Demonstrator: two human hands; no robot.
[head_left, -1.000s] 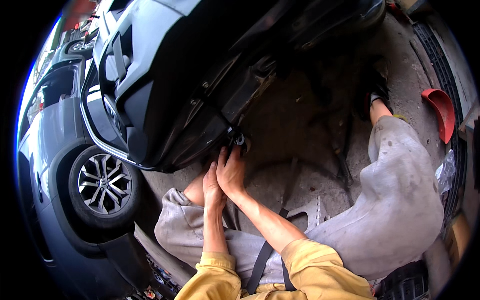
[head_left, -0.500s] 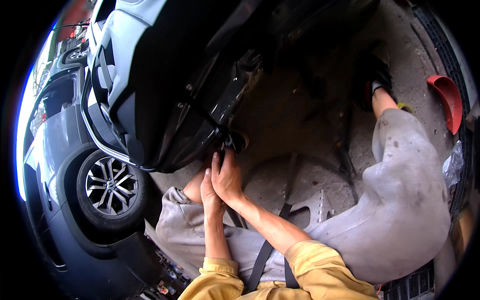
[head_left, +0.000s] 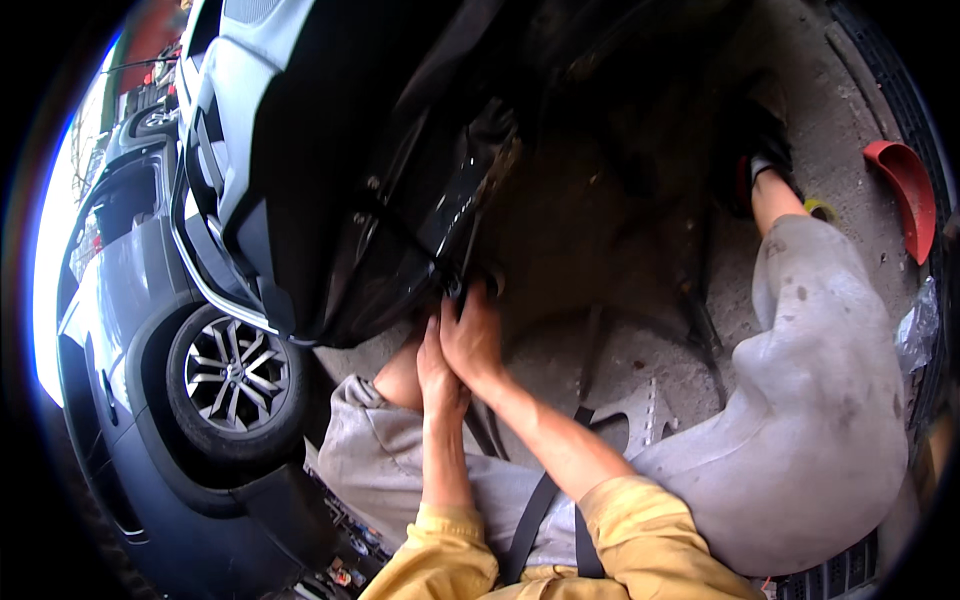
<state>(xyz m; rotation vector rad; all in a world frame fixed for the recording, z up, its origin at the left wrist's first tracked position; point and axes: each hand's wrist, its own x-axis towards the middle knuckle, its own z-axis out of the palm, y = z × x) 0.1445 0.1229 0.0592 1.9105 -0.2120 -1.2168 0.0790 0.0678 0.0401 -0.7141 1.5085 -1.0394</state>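
My right hand (head_left: 472,338) is closed at the lower edge of a glossy black car body panel (head_left: 420,240). A small dark thing (head_left: 456,287) shows at its fingertips, too shadowed to name. My left hand (head_left: 437,368) presses against the right hand from the left, thumb pointing up. Most of its fingers are hidden behind the right hand, and what they grip cannot be seen. A dark strap-like strip (head_left: 405,235) runs down the panel toward my hands.
A dark car with a spoked wheel (head_left: 232,372) stands at the left. My bent legs in grey trousers (head_left: 790,400) frame the concrete floor. At the right lie a red curved piece (head_left: 908,195) and clear plastic wrapping (head_left: 915,330). A grey slotted piece (head_left: 640,420) lies between my legs.
The whole view has shifted slightly, moving the wheel and my hands rightward in the picture. My hands stay together at the panel edge. A shiny spot by the right fingertips looks darker now.
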